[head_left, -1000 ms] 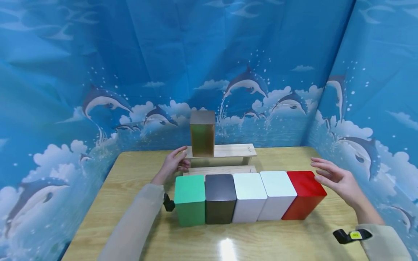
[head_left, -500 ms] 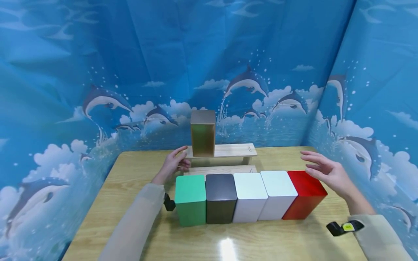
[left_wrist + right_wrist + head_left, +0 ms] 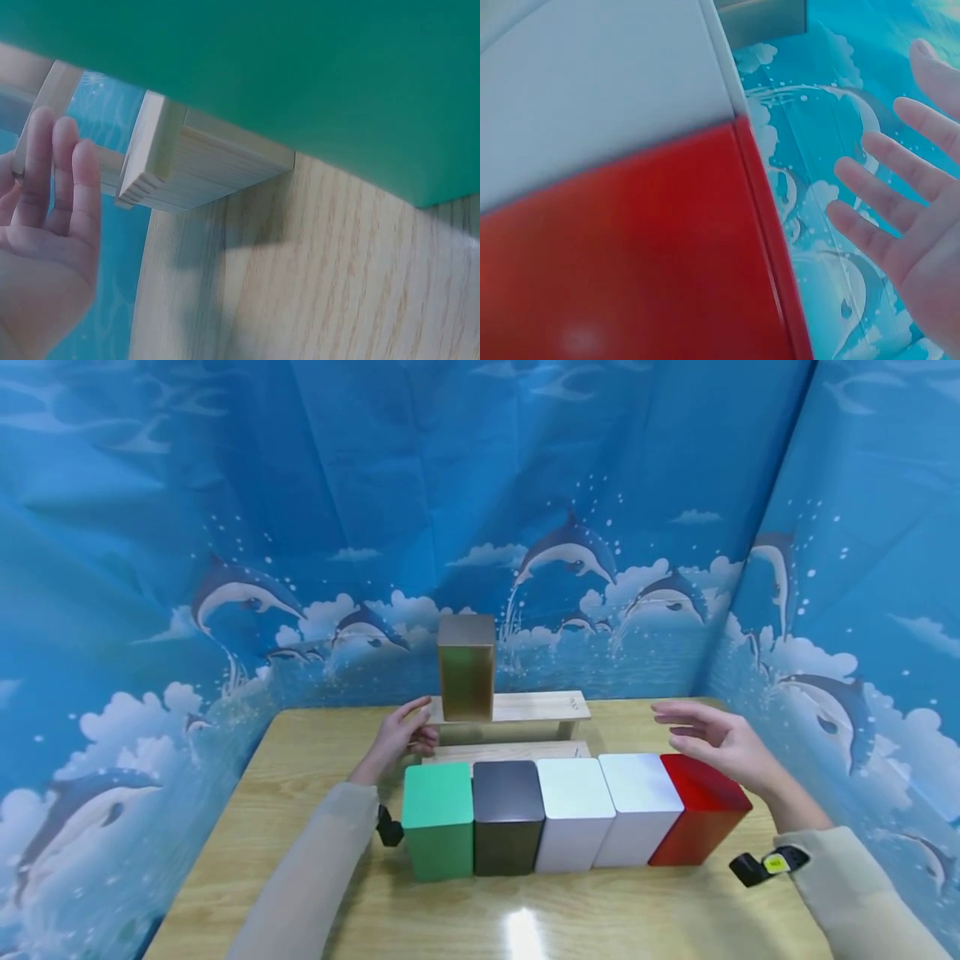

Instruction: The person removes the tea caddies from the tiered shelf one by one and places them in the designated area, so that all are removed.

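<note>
A small two-tier wooden stand (image 3: 536, 705) is at the back of the table. A tall metallic bronze box (image 3: 467, 668) stands upright on its upper board, toward the left. My left hand (image 3: 396, 737) holds the left end of that board; the left wrist view shows the board's end between its fingers (image 3: 39, 161). In front stands a row of tall boxes: green (image 3: 437, 822), black (image 3: 507, 818), white (image 3: 573, 814), another white (image 3: 639, 810) and red (image 3: 701, 827). My right hand (image 3: 720, 743), fingers loosely spread, hovers by the red box's far right corner, holding nothing.
A wooden table (image 3: 285, 827) carries everything. A blue curtain (image 3: 375, 485) printed with dolphins closes off the back and both sides. The row of boxes stands in front of the stand's lower board (image 3: 510, 750) and partly hides it.
My right hand has moved left and slightly up, from beside the red box's right edge to over its far corner. The left hand, stand and boxes have stayed put.
</note>
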Demonstrator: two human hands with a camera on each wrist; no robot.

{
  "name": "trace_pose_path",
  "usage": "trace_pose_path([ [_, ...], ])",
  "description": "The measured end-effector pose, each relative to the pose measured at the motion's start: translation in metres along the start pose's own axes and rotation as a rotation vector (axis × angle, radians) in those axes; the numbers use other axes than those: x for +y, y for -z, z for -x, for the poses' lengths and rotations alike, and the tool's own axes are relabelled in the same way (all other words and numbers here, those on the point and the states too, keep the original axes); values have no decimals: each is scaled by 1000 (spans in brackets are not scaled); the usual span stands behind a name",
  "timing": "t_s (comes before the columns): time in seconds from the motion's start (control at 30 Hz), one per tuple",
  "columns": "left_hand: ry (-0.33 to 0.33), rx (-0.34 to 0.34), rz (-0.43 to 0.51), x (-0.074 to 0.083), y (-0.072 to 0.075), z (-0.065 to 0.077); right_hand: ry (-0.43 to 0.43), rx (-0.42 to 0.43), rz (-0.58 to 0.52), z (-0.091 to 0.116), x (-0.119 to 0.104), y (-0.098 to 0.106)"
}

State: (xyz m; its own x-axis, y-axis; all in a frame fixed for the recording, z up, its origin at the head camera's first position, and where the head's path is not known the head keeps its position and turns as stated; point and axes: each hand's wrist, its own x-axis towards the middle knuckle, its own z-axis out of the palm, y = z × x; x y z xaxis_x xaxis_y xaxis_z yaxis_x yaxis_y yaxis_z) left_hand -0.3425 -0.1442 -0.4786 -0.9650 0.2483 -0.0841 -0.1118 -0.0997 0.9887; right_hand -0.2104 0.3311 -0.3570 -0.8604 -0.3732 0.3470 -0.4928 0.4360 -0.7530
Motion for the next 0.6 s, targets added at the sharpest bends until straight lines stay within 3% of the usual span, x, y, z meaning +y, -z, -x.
trace_pose_path([
  [0.33,15,-22,16,4,1,2,-21,-44,15,-20,-12,-12],
  [0.6,28,-47,19,17,-4,12,-28,-105,4,-40,-23,-20],
])
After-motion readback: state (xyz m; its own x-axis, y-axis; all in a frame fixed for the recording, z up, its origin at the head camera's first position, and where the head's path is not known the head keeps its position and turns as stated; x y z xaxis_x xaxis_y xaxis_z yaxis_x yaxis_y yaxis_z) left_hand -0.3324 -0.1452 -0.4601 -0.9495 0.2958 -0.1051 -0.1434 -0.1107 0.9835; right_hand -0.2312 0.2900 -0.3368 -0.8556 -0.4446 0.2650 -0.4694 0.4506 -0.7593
